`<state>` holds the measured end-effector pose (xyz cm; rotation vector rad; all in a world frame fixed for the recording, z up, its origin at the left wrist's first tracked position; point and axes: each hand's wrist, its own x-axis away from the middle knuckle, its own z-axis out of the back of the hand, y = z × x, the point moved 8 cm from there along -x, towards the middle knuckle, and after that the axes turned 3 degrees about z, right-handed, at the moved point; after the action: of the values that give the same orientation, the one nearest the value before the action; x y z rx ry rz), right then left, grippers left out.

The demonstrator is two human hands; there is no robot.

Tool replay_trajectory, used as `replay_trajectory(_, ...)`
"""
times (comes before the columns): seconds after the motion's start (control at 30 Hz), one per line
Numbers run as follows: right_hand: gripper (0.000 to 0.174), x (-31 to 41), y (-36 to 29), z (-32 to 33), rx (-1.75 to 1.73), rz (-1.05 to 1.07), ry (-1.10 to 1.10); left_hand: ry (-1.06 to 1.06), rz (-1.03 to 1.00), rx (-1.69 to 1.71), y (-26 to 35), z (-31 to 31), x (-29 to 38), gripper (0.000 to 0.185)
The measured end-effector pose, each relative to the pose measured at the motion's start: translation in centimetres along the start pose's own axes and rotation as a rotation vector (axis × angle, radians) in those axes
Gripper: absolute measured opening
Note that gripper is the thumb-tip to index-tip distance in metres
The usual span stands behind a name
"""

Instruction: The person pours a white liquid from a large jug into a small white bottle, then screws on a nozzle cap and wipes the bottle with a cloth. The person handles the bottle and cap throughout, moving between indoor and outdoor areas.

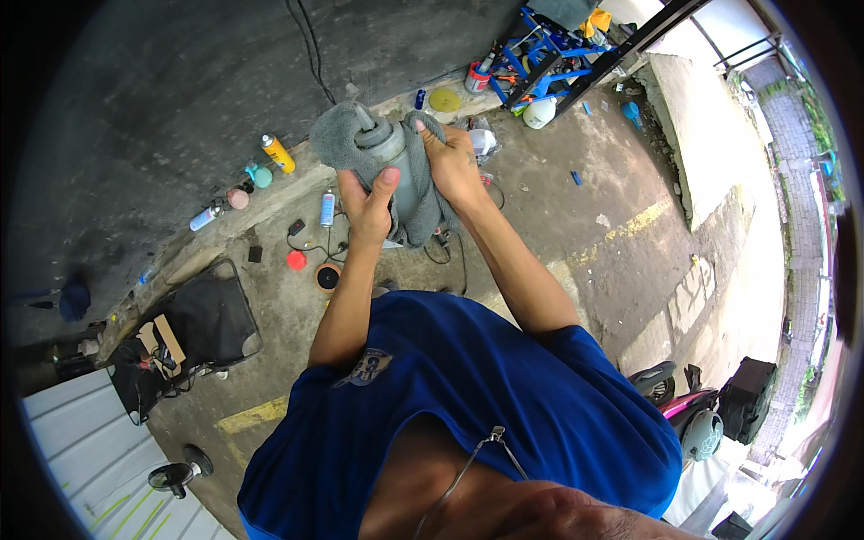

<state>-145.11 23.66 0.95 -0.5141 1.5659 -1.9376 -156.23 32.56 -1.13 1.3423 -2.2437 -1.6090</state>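
Note:
Out in front of my chest is a translucent plastic squeeze bottle with a pointed nozzle cap, its nozzle tilted away from me. A grey microfiber towel wraps around its sides and back. My left hand grips the bottle from the left, thumb on the bottle's wall. On the right side, my right hand clutches a bunched fold of the towel against the bottle, thumb pointing up. The towel and fingers hide much of the bottle's lower part.
Along the wall ledge stand a yellow spray can, a teal spray bottle and a blue-white can. On the floor lie an orange polishing pad, a red cap and cables. A blue rack stands beyond; a motorcycle is at right.

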Motion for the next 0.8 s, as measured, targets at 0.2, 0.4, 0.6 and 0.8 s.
replay_trajectory(0.2, 0.052, 2.9, -2.3, -1.6, 0.039, 0.506, -0.003, 0.083, 0.045, -0.071, 0.2, 0.8, -0.2, 0.054)
replay_trajectory(0.4, 0.057, 3.1, 4.0, -1.8, -0.458, 0.068, -0.159, 0.000, -0.007, -0.120, 1.0, -0.6, 0.9, 0.051)
replay_trajectory(0.6, 0.036, 2.0, 7.8, -0.1, -0.426, -0.164, 0.167, -0.105, -0.159, -0.426, 1.4, -1.5, 2.3, 0.065)
replay_trajectory(0.8, 0.059, 2.7, 5.0, 0.7, -0.293, 0.165, 0.170, 0.079, -0.148, -0.272, 1.7, 0.7, 2.5, 0.067)
